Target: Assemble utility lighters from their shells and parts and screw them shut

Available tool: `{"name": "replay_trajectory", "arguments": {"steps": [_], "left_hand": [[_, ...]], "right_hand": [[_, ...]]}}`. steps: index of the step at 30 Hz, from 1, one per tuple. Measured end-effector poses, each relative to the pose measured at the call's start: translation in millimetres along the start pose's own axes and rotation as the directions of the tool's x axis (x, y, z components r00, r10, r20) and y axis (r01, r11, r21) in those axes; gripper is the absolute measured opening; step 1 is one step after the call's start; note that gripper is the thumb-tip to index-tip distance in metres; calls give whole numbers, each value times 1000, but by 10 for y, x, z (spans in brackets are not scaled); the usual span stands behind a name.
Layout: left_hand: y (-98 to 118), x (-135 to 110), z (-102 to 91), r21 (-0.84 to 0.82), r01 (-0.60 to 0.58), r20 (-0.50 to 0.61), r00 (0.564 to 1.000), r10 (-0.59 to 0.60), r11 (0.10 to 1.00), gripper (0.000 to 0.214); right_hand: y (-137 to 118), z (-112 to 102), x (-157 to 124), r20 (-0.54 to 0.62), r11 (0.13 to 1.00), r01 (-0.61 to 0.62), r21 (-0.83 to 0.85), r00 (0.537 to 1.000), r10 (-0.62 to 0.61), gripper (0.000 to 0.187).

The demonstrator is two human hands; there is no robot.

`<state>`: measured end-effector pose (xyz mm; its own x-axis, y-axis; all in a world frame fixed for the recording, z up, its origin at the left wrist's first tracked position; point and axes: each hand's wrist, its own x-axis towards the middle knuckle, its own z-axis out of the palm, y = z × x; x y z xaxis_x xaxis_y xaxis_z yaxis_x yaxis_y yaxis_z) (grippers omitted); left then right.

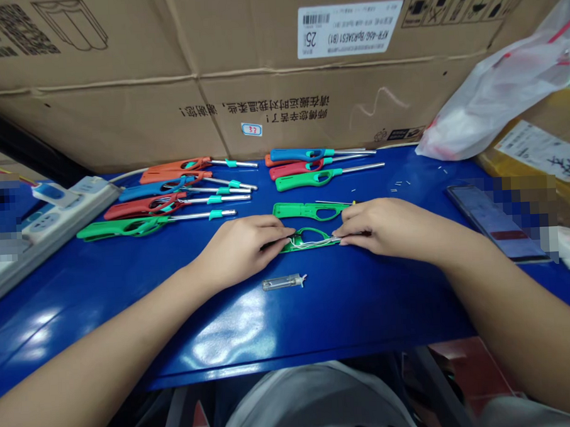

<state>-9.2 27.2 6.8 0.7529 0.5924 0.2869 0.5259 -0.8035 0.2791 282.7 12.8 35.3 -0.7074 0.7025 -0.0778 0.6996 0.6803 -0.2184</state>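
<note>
An opened green lighter shell half (pixel 309 239) lies between my hands, with a white wire and thin parts inside it. My left hand (pixel 248 243) pinches its left end, fingers closed. At the other end my right hand (pixel 380 227) has its fingertips closed by the rod; the exact contact is partly hidden. Just behind sits the other green shell half (pixel 294 210), a thin metal rod beside it. In front, on the blue table (pixel 355 311), rests a clear fuel tank (pixel 282 282) with a small white piece at its right end.
Several coloured long lighters (pixel 125 228) lie at the left, and more lighters (pixel 307 180) at the back. A power strip (pixel 54 223) borders the left side; a phone (pixel 495 220) and plastic bag (pixel 492 97) are at the right. A large cardboard box (pixel 134 113) walls the back.
</note>
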Motion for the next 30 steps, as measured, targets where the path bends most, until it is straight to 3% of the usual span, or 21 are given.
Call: {"name": "replay_trajectory", "arguments": {"steps": [6, 17, 22, 30], "left_hand": [[9, 2, 4, 16, -12, -15, 1000, 13, 1000, 26], [26, -3, 11, 46, -29, -24, 999, 30, 999, 25], [19, -7, 13, 45, -22, -19, 1000, 23, 999, 25], [16, -11, 20, 37, -23, -26, 999, 24, 999, 24]], "right_hand": [[3, -11, 6, -59, 986, 38, 162, 998, -29, 25], [-6, 62, 100, -38, 946, -93, 311, 993, 110, 15], [-56, 68, 74, -106, 951, -9, 310, 993, 44, 9], [-64, 117, 73, -72, 939, 19, 343, 997, 7, 8]]}}
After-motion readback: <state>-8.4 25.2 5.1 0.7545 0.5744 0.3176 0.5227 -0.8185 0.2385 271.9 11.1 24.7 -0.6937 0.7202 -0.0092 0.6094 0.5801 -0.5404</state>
